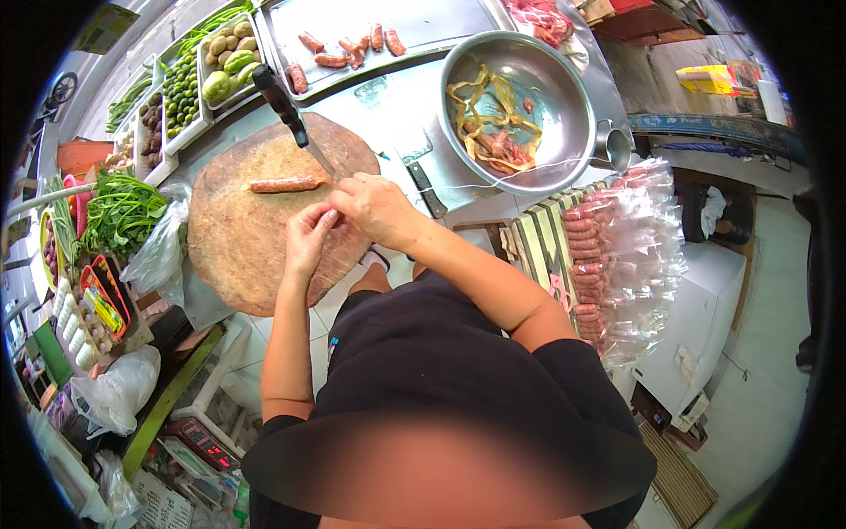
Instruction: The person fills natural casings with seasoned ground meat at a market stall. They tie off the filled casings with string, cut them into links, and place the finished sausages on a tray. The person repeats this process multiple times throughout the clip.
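Observation:
My left hand (308, 236) and my right hand (377, 208) meet over the near right part of a round wooden chopping board (238, 234). Fingertips of both are pinched together, and whatever is between them is too small or hidden to name. Just beyond the fingers a single raw sausage (286, 184) lies on the board. A knife with a black handle (280, 106) stands tilted over the board, its blade reaching down close to my right hand. White string (502, 181) runs across the front of a large metal bowl (564, 115) toward my right hand; its end is hard to follow.
Several sausages (357, 48) lie on a metal tray (432, 19). Yellowish casing strips (485, 115) and meat scraps are in the bowl. Bagged sausages (608, 256) are at my right. A second black handle (426, 189) rests by the bowl. Vegetable trays (181, 101) stand at the left.

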The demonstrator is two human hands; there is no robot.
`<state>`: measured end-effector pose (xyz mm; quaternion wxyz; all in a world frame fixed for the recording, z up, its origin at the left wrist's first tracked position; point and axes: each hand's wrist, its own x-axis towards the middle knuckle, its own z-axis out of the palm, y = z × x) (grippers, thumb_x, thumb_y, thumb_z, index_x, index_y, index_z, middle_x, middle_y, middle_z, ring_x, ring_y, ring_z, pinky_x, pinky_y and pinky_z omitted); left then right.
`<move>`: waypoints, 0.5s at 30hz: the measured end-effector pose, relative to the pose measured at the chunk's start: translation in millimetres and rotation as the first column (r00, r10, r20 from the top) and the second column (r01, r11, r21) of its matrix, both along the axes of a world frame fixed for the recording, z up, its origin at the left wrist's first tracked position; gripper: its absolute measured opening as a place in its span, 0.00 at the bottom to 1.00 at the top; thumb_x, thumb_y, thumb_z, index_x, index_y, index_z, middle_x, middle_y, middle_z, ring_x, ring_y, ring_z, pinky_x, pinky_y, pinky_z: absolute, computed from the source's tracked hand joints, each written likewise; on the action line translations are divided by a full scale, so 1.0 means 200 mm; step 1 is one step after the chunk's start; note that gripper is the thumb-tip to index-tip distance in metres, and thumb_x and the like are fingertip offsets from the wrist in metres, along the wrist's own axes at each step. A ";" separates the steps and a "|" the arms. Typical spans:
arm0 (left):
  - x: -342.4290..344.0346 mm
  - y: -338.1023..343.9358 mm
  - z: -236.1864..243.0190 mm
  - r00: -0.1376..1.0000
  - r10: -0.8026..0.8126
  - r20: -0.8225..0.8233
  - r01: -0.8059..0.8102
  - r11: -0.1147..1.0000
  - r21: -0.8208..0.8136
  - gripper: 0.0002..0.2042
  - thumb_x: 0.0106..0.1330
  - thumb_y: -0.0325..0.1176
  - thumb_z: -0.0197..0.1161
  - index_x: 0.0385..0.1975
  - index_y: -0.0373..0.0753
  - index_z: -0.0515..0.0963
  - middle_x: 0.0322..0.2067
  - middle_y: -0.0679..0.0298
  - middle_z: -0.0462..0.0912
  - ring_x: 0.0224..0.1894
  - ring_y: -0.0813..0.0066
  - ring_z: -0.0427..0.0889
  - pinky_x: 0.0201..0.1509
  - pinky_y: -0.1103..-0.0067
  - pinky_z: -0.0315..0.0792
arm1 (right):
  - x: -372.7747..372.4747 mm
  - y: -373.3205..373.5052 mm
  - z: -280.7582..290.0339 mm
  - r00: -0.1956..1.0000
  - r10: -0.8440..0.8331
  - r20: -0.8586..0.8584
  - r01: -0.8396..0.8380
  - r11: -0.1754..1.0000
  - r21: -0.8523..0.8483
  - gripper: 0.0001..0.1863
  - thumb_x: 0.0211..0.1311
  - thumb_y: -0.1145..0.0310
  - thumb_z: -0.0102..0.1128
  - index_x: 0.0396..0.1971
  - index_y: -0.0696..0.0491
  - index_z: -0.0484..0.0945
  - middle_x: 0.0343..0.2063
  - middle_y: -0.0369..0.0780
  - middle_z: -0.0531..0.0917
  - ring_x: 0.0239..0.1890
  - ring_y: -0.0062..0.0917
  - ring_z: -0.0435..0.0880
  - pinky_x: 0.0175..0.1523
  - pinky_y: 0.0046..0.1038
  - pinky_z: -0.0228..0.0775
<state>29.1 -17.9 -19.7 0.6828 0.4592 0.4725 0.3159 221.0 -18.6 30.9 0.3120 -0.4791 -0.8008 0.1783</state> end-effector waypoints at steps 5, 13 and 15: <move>0.04 -0.03 0.05 0.901 0.108 0.420 0.012 0.962 -0.273 0.10 0.72 0.30 0.56 0.43 0.30 0.79 0.39 0.55 0.84 0.39 0.67 0.84 0.48 0.75 0.79 | -0.01 0.01 0.03 0.997 -0.040 -0.072 0.035 0.997 -0.072 0.06 0.49 0.72 0.59 0.29 0.54 0.79 0.29 0.41 0.79 0.36 0.37 0.79 0.42 0.36 0.73; 0.26 -0.12 0.06 0.668 0.341 0.662 -0.069 0.913 -0.402 0.19 0.73 0.42 0.54 0.55 0.34 0.74 0.61 0.56 0.71 0.57 0.66 0.75 0.62 0.71 0.72 | 0.00 -0.13 -0.05 0.478 -0.684 -0.551 -0.261 0.488 -0.833 0.06 0.64 0.74 0.60 0.37 0.59 0.80 0.27 0.35 0.81 0.27 0.19 0.80 0.35 0.23 0.75; 0.30 -0.12 0.06 0.762 0.338 0.553 -0.099 0.904 -0.416 0.22 0.74 0.44 0.52 0.57 0.33 0.72 0.61 0.53 0.70 0.58 0.66 0.74 0.63 0.72 0.71 | 0.01 -0.15 -0.08 0.277 -0.761 -0.587 -0.416 0.456 -0.787 0.05 0.64 0.74 0.60 0.36 0.59 0.80 0.27 0.36 0.81 0.27 0.19 0.80 0.35 0.23 0.75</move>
